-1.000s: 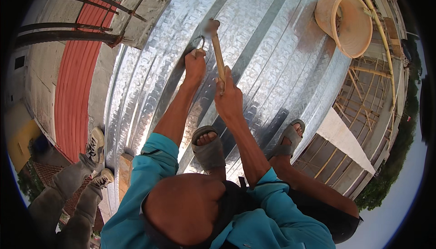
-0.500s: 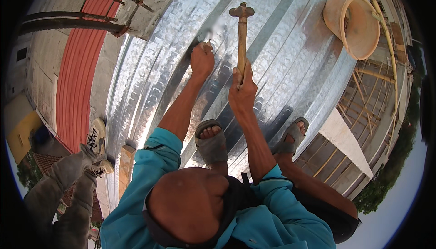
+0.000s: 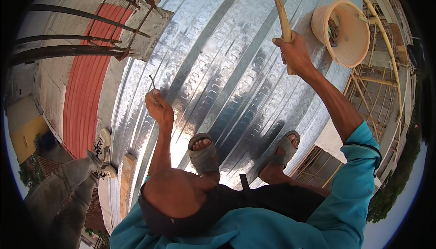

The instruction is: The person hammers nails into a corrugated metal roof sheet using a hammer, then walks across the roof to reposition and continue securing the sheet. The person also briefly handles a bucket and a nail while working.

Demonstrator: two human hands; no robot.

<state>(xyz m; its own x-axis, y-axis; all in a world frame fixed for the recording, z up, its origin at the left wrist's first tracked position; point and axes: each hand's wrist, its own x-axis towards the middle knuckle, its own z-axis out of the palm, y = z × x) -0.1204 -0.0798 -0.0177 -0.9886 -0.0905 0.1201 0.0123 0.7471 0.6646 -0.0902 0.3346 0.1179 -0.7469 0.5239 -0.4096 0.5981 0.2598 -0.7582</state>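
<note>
My right hand [image 3: 296, 54] is wrapped round the wooden handle of a hammer [image 3: 281, 16], whose metal head points away from me above the ribbed metal sheets. Lower and to the left, my left hand [image 3: 160, 107] pinches a thin nail [image 3: 152, 82] between thumb and fingers, its far end looking bent and sticking up. Beneath both hands spread the shiny corrugated metal sheets [image 3: 236, 58], with raised ribs running lengthwise. My sandalled feet are planted on them.
At the right, an orange-tan bucket [image 3: 355, 44] lies tilted with small items inside. Rusty rebar [image 3: 68, 54] juts from concrete at upper left, near a red corrugated sheet [image 3: 84, 94]. Another person's legs [image 3: 68, 181] stand at left. Bamboo scaffolding [image 3: 386, 35] lies beyond the right edge.
My right hand has swung up and right with the hammer. My left hand has drawn back toward me and left, the nail now showing in its fingers.
</note>
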